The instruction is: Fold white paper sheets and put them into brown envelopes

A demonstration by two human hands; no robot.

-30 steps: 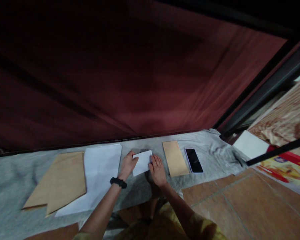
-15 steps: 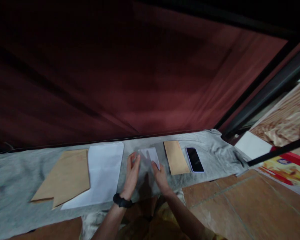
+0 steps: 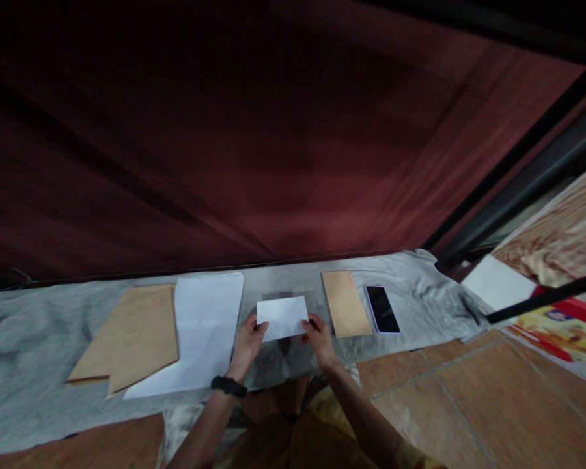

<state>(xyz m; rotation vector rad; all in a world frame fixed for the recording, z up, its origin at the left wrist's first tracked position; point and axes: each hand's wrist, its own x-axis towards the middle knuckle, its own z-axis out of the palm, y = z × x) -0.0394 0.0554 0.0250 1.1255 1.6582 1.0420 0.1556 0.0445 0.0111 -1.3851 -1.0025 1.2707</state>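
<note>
A small white folded sheet of paper (image 3: 282, 317) is held up between my two hands above the grey cloth (image 3: 268, 374). My left hand (image 3: 247, 340), with a dark band on its wrist, pinches the paper's left edge. On the opposite edge, my right hand (image 3: 318, 339) grips it between thumb and fingers. Left of my hands lie larger white sheets (image 3: 208, 332), partly covered by brown envelopes (image 3: 144, 332). Just right of my right hand lies a single brown envelope (image 3: 346, 304).
A phone (image 3: 382, 309) with a dark screen lies right of the single envelope. Behind the cloth rises a dark red fabric panel (image 3: 293, 163). At right stand a black metal bar (image 3: 542, 296) and a colourful printed box (image 3: 561, 329) over brown floor tiles (image 3: 449, 391).
My left hand, open and apart from the paper before, now grips its left edge. The paper has turned to lie wide between both hands, its bright face showing.
</note>
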